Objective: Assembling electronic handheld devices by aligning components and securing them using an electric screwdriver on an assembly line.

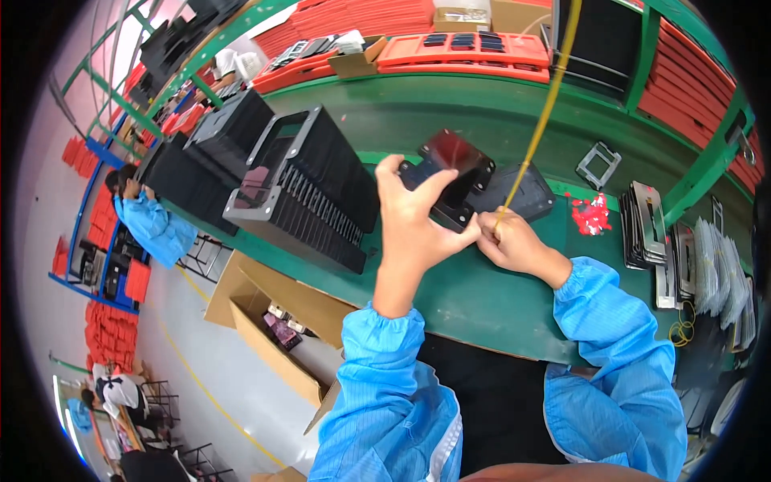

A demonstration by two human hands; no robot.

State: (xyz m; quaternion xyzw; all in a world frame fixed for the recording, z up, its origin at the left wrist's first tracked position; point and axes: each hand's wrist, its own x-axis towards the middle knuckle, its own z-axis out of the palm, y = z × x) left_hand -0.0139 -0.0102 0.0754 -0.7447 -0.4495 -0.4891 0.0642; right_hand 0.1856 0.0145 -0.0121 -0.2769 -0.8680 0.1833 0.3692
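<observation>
A glossy black plate (458,153) with round corner fittings stands tilted above the green bench, with dark reddish reflections across its face. My left hand (418,221) grips its near left side, fingers curved apart around it and thumb at its lower edge. My right hand (514,241) is closed in a fist around the lower end of a yellow cord (546,116) that hangs from above. Its knuckles are close to my left thumb. Anything else inside the fist is hidden. Behind my right hand, a flat dark grey frame (522,193) lies on the bench.
Tall stacks of black frames (321,193) stand left on the green bench (474,301). Small red and white pieces (590,215) lie right, near a metal bracket (599,165) and upright panels (642,225). Red trays (466,52) line the back. A cardboard box (273,353) sits below left.
</observation>
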